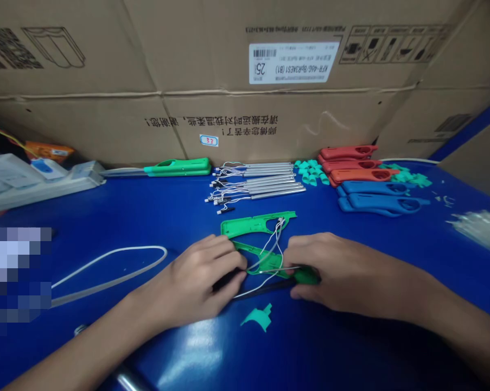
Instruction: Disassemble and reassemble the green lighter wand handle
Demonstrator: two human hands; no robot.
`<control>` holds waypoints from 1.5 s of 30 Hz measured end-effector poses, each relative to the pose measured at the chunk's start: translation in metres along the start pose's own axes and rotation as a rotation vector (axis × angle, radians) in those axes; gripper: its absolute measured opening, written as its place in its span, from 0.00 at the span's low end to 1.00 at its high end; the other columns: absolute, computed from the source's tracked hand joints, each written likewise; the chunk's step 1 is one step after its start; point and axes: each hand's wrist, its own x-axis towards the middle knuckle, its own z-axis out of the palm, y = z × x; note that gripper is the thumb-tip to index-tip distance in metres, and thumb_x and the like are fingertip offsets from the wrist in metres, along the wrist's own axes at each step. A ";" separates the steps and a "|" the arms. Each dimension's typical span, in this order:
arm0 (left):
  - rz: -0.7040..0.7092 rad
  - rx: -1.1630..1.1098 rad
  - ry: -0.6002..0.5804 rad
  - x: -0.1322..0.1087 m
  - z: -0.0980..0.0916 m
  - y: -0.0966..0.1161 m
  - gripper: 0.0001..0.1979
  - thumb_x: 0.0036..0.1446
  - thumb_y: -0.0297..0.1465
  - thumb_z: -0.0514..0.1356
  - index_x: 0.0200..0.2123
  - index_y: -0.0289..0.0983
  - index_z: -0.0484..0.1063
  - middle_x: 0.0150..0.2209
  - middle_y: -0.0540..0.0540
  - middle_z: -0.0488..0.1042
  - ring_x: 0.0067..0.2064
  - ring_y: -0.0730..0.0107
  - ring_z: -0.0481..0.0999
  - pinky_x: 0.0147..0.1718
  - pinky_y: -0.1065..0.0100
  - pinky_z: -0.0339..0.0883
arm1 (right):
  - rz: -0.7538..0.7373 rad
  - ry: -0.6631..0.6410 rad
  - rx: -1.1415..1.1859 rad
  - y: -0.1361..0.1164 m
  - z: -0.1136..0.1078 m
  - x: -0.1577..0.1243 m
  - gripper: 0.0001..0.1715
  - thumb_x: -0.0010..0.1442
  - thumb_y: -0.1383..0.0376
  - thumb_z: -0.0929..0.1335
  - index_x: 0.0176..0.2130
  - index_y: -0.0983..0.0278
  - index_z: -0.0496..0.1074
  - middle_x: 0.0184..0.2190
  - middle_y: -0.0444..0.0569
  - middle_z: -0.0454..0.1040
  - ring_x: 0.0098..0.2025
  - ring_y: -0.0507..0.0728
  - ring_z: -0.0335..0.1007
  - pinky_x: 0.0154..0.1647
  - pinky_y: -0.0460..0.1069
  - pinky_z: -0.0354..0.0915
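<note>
My left hand (199, 279) and my right hand (334, 271) both pinch a green plastic lighter shell (269, 260) lying on the blue table (155, 217). Thin white wires (275, 239) loop across the shell between my fingers. A second green shell half (255, 224) lies just behind it. My left fingers also press a dark thin part against the shell. A small teal trigger piece (259, 317) lies loose on the table in front of my hands.
Behind are several metal tubes with wires (256, 184), a finished green lighter (177, 167), teal triggers (310, 171), red shells (350, 163) and blue shells (379, 198). Cardboard boxes (228, 81) wall the back. A white cable (110, 266) loops at left; clear parts (478, 228) lie at right.
</note>
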 end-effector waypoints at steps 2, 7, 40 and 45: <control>0.016 -0.007 0.009 -0.001 0.000 -0.002 0.08 0.65 0.25 0.54 0.39 0.35 0.74 0.32 0.45 0.74 0.35 0.67 0.72 0.37 0.64 0.67 | 0.026 -0.018 -0.016 0.004 -0.003 0.000 0.05 0.57 0.64 0.72 0.34 0.61 0.72 0.35 0.43 0.74 0.39 0.56 0.68 0.34 0.48 0.57; 0.009 -0.053 -0.001 -0.003 -0.015 0.002 0.05 0.64 0.28 0.56 0.42 0.36 0.72 0.34 0.46 0.76 0.36 0.67 0.74 0.40 0.64 0.69 | 0.110 -0.048 -0.099 0.015 -0.013 -0.003 0.03 0.57 0.64 0.71 0.34 0.61 0.73 0.33 0.46 0.73 0.37 0.58 0.69 0.31 0.48 0.56; 0.148 0.058 0.037 0.001 -0.006 0.027 0.13 0.68 0.25 0.49 0.34 0.34 0.72 0.30 0.44 0.76 0.31 0.65 0.74 0.30 0.64 0.72 | -0.125 0.056 0.085 -0.021 0.027 0.005 0.09 0.59 0.73 0.64 0.31 0.65 0.71 0.31 0.45 0.76 0.33 0.54 0.72 0.35 0.49 0.60; 0.216 0.173 0.017 0.007 -0.006 0.029 0.22 0.67 0.23 0.42 0.28 0.35 0.72 0.24 0.45 0.73 0.23 0.66 0.70 0.22 0.63 0.68 | -0.119 -0.005 0.184 -0.018 0.029 0.006 0.09 0.54 0.75 0.65 0.28 0.65 0.73 0.28 0.45 0.79 0.32 0.54 0.75 0.35 0.47 0.63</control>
